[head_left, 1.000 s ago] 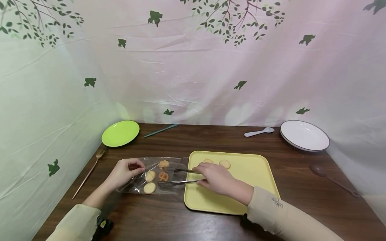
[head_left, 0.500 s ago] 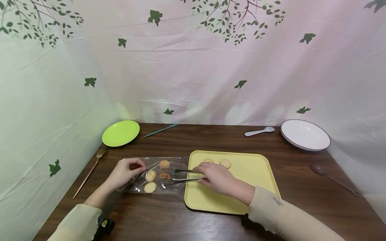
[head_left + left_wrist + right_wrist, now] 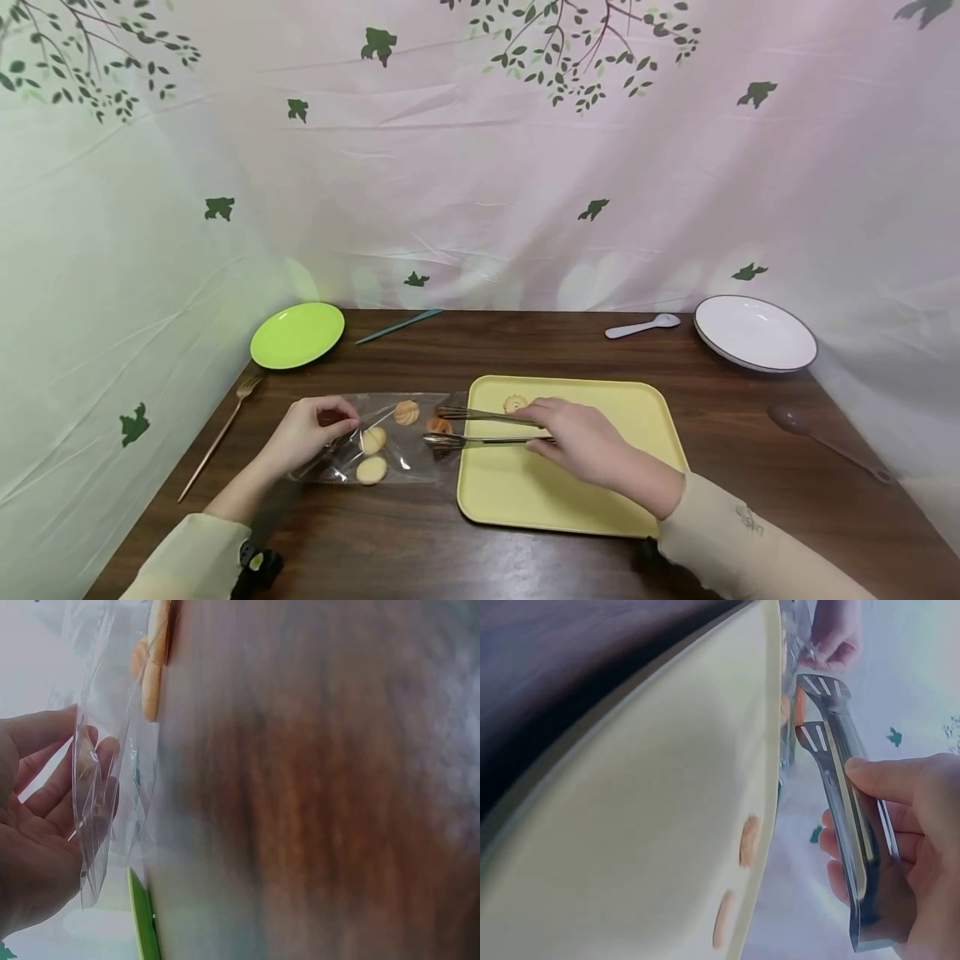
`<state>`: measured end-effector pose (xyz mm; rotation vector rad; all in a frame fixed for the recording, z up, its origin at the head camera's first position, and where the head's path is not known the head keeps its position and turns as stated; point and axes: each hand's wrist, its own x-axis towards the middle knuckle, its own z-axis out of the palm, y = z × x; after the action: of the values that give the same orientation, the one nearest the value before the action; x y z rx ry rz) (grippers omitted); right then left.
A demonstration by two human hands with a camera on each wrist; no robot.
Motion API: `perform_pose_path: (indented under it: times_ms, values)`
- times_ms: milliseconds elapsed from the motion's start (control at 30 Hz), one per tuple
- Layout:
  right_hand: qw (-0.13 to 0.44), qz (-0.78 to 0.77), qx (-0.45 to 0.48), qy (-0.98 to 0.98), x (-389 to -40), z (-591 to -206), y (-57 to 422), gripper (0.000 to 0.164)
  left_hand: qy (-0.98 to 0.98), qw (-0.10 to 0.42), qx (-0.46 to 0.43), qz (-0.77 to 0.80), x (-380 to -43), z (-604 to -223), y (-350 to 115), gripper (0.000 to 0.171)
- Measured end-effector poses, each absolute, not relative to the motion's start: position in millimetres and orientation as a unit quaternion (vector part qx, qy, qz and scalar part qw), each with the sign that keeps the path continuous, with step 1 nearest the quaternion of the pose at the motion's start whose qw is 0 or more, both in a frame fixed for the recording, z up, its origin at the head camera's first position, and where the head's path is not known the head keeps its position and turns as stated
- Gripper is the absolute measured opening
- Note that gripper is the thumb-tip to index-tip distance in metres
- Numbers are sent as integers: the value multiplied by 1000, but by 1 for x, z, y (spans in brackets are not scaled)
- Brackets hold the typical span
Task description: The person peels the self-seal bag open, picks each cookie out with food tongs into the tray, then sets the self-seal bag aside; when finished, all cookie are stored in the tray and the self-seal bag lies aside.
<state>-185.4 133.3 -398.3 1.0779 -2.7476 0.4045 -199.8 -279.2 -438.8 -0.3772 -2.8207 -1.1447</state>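
The right hand (image 3: pixel 576 440) grips silver metal tongs (image 3: pixel 855 825) with 1 round orange-brown cookie (image 3: pixel 438 427) between the tips, at 9 o'clock from the rectangular yellow tray (image 3: pixel 555 496). The left hand (image 3: pixel 306 427) holds the clear plastic bag (image 3: pixel 408 468); snagging there might knock the cookie loose.

Your tongs (image 3: pixel 883 892) partly hide the orange cookie (image 3: pixel 438 427) — and the left wrist view blurs your surface (image 3: pixel 300 787).

Metal tongs (image 3: pixel 866 806) pinch an orange-brown cookie (image 3: pixel 438 427).
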Motion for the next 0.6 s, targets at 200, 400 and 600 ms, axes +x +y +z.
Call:
perform_pose_path:
  times_ms: [200, 400, 600]
  values:
    - [81, 144, 332, -929, -182, -394, 158, 40, -918, 38, -120, -375, -199, -439, -279, 6]
    - [99, 156, 302, -935, -180, -388, 195, 40, -916, 39, -121, -380, -200, -439, -277, 6]
    - [100, 147, 254, -951, -175, -387, 235, 42, -919, 42, -123, -372, -199, -438, -278, 5]
